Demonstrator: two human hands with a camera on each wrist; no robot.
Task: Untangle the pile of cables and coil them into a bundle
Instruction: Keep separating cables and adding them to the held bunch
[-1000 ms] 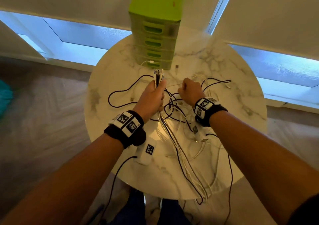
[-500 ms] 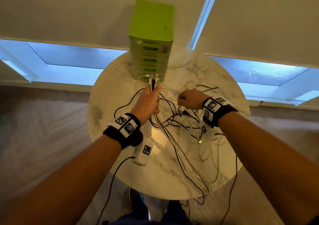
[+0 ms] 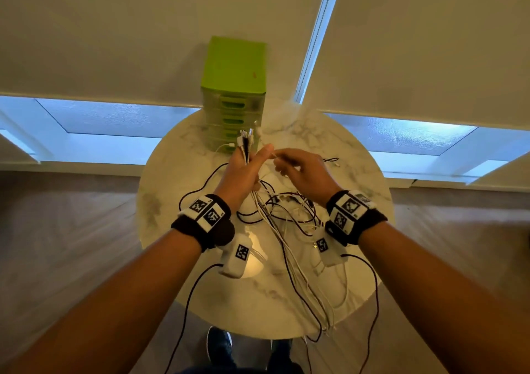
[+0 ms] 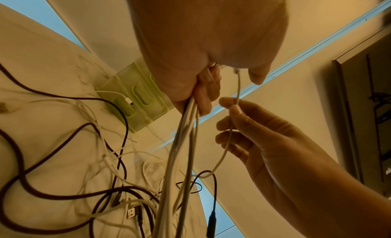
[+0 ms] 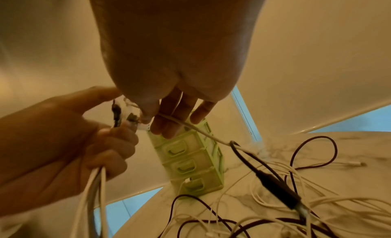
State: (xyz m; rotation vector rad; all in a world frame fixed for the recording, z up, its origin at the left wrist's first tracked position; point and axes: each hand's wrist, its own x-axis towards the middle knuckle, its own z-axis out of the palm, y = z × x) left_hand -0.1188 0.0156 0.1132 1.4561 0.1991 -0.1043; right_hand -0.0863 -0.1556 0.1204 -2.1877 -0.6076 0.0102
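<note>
My left hand (image 3: 243, 170) is raised above the round marble table (image 3: 361, 178) and grips a bundle of cables (image 4: 188, 127), mostly white. Their plugs (image 3: 246, 141) stick up past the fist, and the strands (image 3: 298, 276) trail down over the table's near edge. Beside the left thumb, my right hand (image 3: 289, 162) pinches the end of one white cable (image 5: 190, 126) between thumb and forefinger (image 4: 227, 102). That cable runs down to the tangled pile of black and white cables (image 3: 289, 210) under both hands.
A green drawer unit (image 3: 233, 95) stands at the back of the table against the blinds. A loose white plug (image 4: 129, 101) lies at its base. Black leads from the wrist cameras hang off the front edge. My shoes (image 3: 219, 345) show below the table.
Both hands have risen off the table. The right hand left the pile, lifting a white cable end up beside the left thumb. The left hand has kept its hold on the bundle.
</note>
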